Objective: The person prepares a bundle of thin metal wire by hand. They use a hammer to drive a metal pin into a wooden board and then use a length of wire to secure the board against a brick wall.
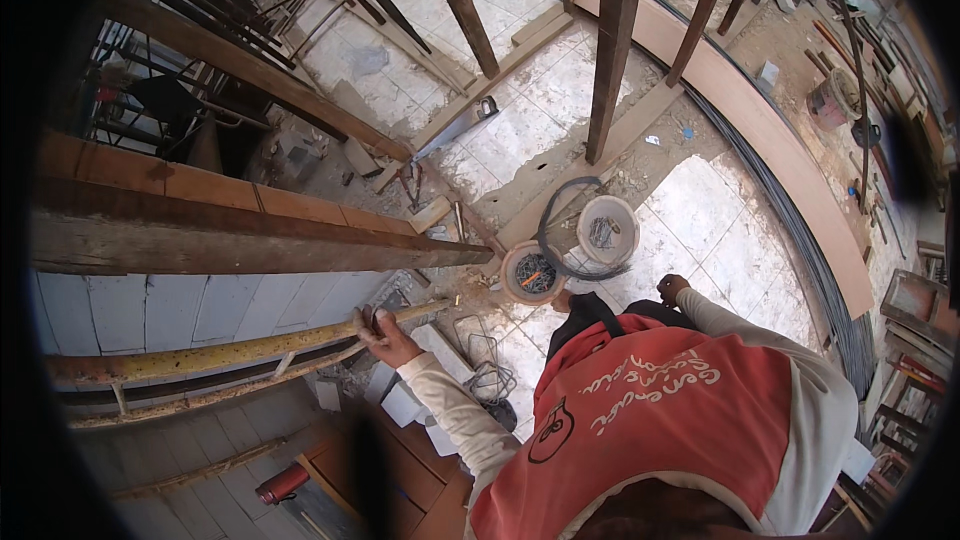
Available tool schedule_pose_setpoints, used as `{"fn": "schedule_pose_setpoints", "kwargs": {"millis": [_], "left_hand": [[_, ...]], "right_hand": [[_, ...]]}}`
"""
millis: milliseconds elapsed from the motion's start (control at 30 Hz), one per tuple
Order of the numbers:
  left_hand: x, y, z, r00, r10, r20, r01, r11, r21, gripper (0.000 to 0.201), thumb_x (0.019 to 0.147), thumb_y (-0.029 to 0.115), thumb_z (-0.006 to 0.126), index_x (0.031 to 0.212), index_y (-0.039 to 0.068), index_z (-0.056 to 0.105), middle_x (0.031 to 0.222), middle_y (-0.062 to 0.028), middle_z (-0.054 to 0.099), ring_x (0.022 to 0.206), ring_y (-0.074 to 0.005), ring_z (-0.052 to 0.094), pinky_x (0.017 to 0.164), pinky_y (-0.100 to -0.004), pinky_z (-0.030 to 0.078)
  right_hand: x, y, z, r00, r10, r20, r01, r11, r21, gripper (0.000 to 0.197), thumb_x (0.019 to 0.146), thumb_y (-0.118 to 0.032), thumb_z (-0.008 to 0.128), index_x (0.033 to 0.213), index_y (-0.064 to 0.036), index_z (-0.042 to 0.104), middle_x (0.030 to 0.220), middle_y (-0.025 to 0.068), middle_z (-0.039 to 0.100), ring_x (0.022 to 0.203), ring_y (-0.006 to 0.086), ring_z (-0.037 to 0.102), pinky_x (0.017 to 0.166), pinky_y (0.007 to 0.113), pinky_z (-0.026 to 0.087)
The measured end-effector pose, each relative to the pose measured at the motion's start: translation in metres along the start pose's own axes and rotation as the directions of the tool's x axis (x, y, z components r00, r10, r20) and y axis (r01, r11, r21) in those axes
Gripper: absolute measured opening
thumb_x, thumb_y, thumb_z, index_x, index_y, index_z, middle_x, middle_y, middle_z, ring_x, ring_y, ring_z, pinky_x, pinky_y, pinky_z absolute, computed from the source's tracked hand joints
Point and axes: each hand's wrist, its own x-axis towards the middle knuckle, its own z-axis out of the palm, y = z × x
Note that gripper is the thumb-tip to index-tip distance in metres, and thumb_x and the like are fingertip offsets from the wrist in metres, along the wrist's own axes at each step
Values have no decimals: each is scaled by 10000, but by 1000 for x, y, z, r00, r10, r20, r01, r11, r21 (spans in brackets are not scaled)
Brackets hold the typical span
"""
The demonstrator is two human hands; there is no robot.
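My left hand [388,338], in a cream sleeve, is closed around the yellow rail [215,353] of a wooden ladder at the left. My right hand [672,288] is out in front of my dark trousers, its fingers curled in, with nothing visible in it. Between the hands, a round tub [508,285] holds dark nails and an orange item. Beside it a second pale tub [632,225] has some thin metal pieces in it. A coil of dark wire [545,230] loops around this tub. One bare foot [562,300] shows under me.
Wooden posts [612,50] rise from the tiled floor. A long timber beam [250,240] crosses at left above a block wall. A curved plywood strip [780,130] and a bundle of dark rods [800,240] lie right. A red flask [282,485] lies lower left; a bucket [828,105] stands far right.
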Motion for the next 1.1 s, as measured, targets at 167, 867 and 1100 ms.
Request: {"fn": "schedule_pose_setpoints", "kwargs": {"millis": [167, 867, 1100], "left_hand": [[92, 123, 42, 853, 494, -167, -479, 869, 124, 957, 780, 459, 729, 1447, -8, 225, 1414, -214, 339, 1229, -336, 426, 1011, -450, 384], [130, 118, 101, 524, 673, -522, -358, 730, 582, 982, 787, 594, 626, 1420, -49, 239, 1372, -236, 323, 1222, -339, 436, 982, -453, 424], [139, 136, 110, 499, 681, -537, -404, 730, 551, 933, 773, 506, 637, 1416, -50, 253, 1349, -232, 343, 1227, -341, 428, 1008, -450, 394]], "right_hand": [[-20, -169, 6, 884, -445, -144, 468, 843, 267, 437, 908, -276, 596, 1277, -64, 494, 935, 88, 591, 724, 174, 643, 595, 312, 527], [4, -539, -182, -465, -475, -747, 640, 403, -654, 785, 829, -389, 733, 1383, 22, 358, 1305, 239, 350, 1194, 348, 355, 977, 409, 370], [-17, -564, -170, -555, -276, -785, 758, 220, -614, 848, 793, -532, 710, 1312, 68, 410, 1238, 242, 401, 1138, 365, 404, 985, 457, 362]]}}
